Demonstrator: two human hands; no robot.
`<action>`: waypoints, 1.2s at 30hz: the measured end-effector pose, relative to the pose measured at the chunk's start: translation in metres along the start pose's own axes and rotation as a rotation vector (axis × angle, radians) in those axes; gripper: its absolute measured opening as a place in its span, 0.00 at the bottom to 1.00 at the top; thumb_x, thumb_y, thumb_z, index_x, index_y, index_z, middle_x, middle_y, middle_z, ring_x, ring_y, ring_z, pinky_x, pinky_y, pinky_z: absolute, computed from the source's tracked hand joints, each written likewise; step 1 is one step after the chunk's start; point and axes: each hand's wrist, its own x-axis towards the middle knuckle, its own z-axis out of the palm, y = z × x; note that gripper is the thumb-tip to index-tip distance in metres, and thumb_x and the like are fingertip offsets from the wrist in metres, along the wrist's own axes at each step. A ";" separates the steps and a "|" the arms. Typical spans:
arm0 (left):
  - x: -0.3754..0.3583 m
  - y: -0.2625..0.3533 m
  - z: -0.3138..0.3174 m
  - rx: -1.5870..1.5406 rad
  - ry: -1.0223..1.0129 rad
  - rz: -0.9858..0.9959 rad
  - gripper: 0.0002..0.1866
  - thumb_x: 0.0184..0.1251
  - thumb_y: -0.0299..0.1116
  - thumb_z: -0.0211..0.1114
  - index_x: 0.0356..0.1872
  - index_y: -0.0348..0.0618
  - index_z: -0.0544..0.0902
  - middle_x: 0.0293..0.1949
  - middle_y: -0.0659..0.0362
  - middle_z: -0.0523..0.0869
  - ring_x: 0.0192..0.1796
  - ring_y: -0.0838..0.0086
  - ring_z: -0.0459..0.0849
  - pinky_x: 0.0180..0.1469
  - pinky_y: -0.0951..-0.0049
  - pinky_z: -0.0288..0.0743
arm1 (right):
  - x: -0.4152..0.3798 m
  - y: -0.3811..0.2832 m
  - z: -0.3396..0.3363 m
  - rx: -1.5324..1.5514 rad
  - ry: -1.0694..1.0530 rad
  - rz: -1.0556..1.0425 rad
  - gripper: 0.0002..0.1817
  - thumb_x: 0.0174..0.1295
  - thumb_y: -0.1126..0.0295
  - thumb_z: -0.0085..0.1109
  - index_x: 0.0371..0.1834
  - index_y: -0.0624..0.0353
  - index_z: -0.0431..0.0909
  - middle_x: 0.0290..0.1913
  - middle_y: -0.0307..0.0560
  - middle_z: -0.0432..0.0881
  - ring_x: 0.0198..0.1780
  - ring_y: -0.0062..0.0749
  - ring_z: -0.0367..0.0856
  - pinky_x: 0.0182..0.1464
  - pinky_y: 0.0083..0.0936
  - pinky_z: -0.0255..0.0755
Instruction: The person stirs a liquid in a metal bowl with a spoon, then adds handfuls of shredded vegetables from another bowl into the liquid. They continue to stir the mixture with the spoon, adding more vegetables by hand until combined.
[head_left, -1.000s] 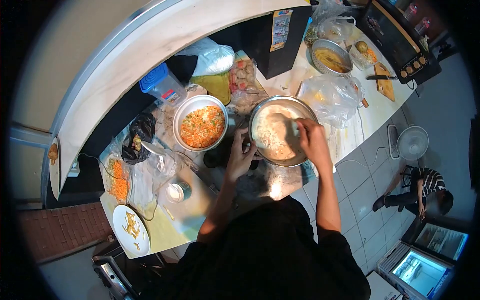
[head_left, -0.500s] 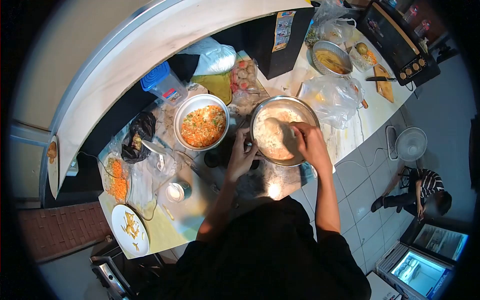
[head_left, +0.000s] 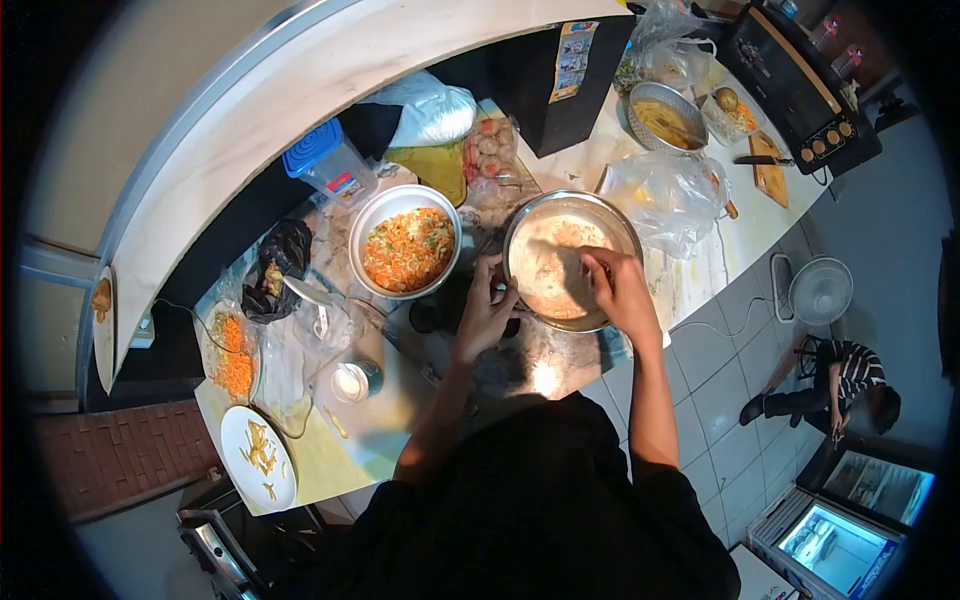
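A metal bowl [head_left: 633, 230] holds a pale, wet, lumpy mixture [head_left: 555, 265]. At its left rim is my left hand [head_left: 484, 318], thumb and fingers closed on the edge. My right hand [head_left: 625, 292] is over the bowl's right side, its fingers pinched together and pointing down at the mixture. Whatever is between those fingers is too dark and small to name. Left of the metal bowl stands a white bowl [head_left: 357, 262] filled with chopped orange, white and green vegetables [head_left: 408, 250].
Along the left side are a jar [head_left: 352, 383], a black plastic bag [head_left: 288, 255], a white plate [head_left: 238, 465] with yellowish strips and a blue-lidded container [head_left: 335, 165]. To the right lie a clear plastic bag [head_left: 665, 205], a pot [head_left: 640, 92] and a knife [head_left: 765, 160] on a board. A person [head_left: 850, 385] sits beyond.
My right hand has shifted slightly down and inward over the bowl, and the mixture's surface looks more spread out. My left hand stays at the rim.
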 end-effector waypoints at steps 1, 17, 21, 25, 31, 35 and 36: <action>0.001 0.001 0.000 -0.001 -0.001 0.004 0.19 0.72 0.24 0.54 0.60 0.41 0.60 0.47 0.55 0.71 0.48 0.72 0.79 0.36 0.72 0.89 | 0.003 0.005 0.000 -0.092 0.105 -0.089 0.10 0.66 0.74 0.52 0.39 0.71 0.81 0.26 0.60 0.80 0.28 0.49 0.81 0.34 0.35 0.72; 0.000 0.003 -0.002 0.038 -0.041 0.028 0.20 0.72 0.23 0.53 0.60 0.40 0.58 0.52 0.53 0.70 0.51 0.66 0.81 0.38 0.68 0.89 | -0.004 0.012 -0.002 -0.041 0.003 -0.002 0.11 0.67 0.72 0.52 0.40 0.69 0.82 0.24 0.54 0.81 0.22 0.38 0.76 0.29 0.31 0.70; -0.001 0.008 0.001 -0.064 -0.019 -0.034 0.20 0.72 0.22 0.52 0.61 0.40 0.58 0.53 0.53 0.69 0.52 0.65 0.81 0.39 0.66 0.89 | -0.010 0.026 -0.032 -0.197 0.066 0.051 0.12 0.68 0.72 0.52 0.41 0.70 0.82 0.23 0.54 0.80 0.21 0.36 0.76 0.28 0.30 0.70; 0.000 0.006 0.001 -0.092 -0.020 -0.051 0.20 0.73 0.22 0.52 0.61 0.40 0.58 0.54 0.53 0.69 0.52 0.63 0.81 0.40 0.65 0.89 | -0.031 0.004 -0.056 -0.163 -0.045 0.132 0.12 0.69 0.71 0.52 0.40 0.71 0.82 0.21 0.51 0.79 0.20 0.30 0.75 0.27 0.28 0.69; -0.002 0.009 0.002 -0.085 -0.004 -0.059 0.20 0.73 0.24 0.52 0.61 0.41 0.58 0.56 0.52 0.69 0.52 0.63 0.82 0.41 0.64 0.89 | -0.029 0.004 -0.031 0.017 -0.189 0.156 0.14 0.70 0.68 0.52 0.41 0.71 0.82 0.22 0.44 0.79 0.21 0.21 0.72 0.24 0.23 0.66; -0.002 0.006 0.000 -0.077 -0.008 -0.035 0.19 0.73 0.25 0.52 0.61 0.42 0.58 0.55 0.52 0.70 0.52 0.64 0.82 0.41 0.63 0.89 | -0.022 0.020 -0.038 0.162 0.145 0.193 0.16 0.73 0.66 0.49 0.41 0.70 0.82 0.20 0.42 0.77 0.21 0.19 0.71 0.24 0.21 0.65; -0.002 0.006 0.001 -0.090 -0.015 -0.026 0.19 0.74 0.25 0.52 0.61 0.43 0.59 0.54 0.52 0.71 0.52 0.64 0.82 0.40 0.63 0.89 | -0.021 0.028 -0.040 0.157 0.144 0.194 0.16 0.73 0.66 0.49 0.41 0.70 0.82 0.20 0.42 0.77 0.21 0.19 0.71 0.24 0.21 0.65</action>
